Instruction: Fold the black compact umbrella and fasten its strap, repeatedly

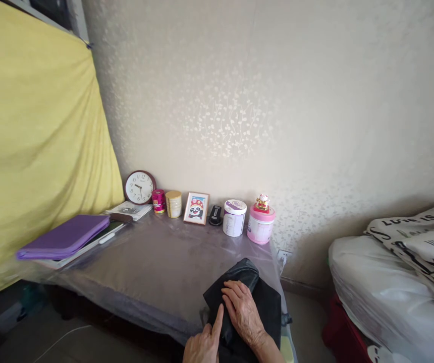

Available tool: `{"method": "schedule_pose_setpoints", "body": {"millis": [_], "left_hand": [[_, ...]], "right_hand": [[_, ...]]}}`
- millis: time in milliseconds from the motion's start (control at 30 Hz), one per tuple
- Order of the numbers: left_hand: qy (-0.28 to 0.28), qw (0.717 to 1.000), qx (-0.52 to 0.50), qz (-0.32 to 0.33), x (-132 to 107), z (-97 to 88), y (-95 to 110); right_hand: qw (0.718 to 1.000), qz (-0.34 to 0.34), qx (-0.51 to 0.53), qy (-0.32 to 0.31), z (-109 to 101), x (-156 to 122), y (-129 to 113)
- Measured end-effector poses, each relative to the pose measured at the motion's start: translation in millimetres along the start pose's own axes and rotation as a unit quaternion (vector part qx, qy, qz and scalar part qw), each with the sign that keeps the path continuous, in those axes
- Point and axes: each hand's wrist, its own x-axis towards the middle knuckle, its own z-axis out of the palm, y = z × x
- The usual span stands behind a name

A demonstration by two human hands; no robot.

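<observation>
A folded black piece of thin, slightly shiny fabric lies at the front right corner of the table, its upper part bunched into a rounded fold. I cannot tell whether it is a bag or a garment. My right hand rests across it from above, fingers close together and laid along the fold. At the fabric's left edge, my left hand has its index finger stretched out against the material. Its other fingers are bent and partly hidden, and the frame cuts off the wrist.
Along the wall stand a clock, a magenta can, a yellow-lidded jar, a panda picture, a black device, a white tub and a pink tub topped by a figurine. A purple folder lies left.
</observation>
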Motion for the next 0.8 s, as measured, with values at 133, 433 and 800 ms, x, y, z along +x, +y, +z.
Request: {"method": "schedule_pose_setpoints", "body": {"millis": [133,433,800], "left_hand": [[0.002,1.0,0.009,-0.004,2.7,3.7,-0.8],[0.003,1.0,0.006,-0.013,11.3,17.7,-4.8],[-0.055,0.996,-0.072,-0.025,2.0,-0.7,-1.6]], "right_hand": [[0.999,0.02,-0.032,0.01,2.6,7.6,15.0],[0.995,0.043,-0.085,-0.002,8.3,30.6,62.6],[0.988,0.148,-0.046,0.02,9.7,43.2,119.4]]}}
